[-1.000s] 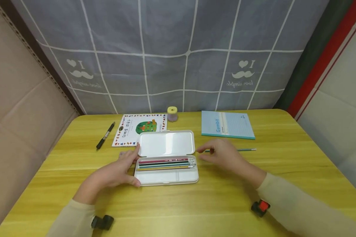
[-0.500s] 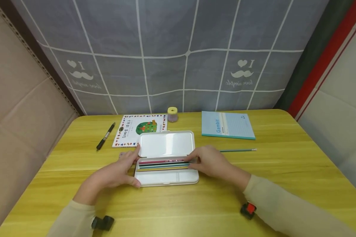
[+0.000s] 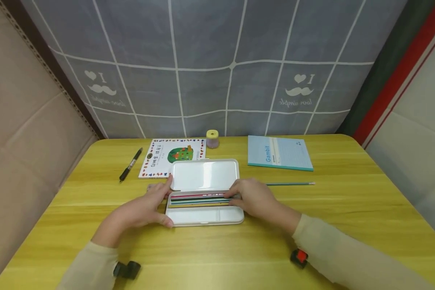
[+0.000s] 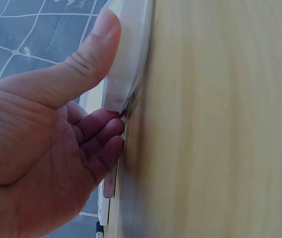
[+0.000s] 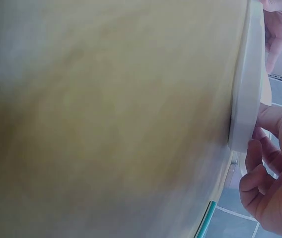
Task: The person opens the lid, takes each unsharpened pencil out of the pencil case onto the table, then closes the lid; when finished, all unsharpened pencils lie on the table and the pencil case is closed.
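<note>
Pencil case, white, hinged lid raised toward the top of the frame: centre of the head view, on the yellow table. In its upper tray lie several pencils, side by side, running left to right.

Left hand: enters from the lower left, forearm in a beige sleeve, palm down on the table. Thumb curled against the case's lower left corner, fingers reaching up along its left end to the lid's corner; the hand grips that end. The left wrist view confirms this: thumb pressed flat on the white edge, fingers bent in beneath it.

Right hand: enters from the lower right, same beige sleeve, at the case's right end. Fingers bent toward the pencils' ends, touching them; whether they pinch a pencil cannot be told. In the right wrist view the fingers are curled just beside the white rim.

Elsewhere on the table:
- single pencil, right of centre, well apart from the case;
- blue notebook, upper right;
- picture book, just above the lid;
- small yellow-topped sharpener, top centre;
- black pen, upper left.
</note>
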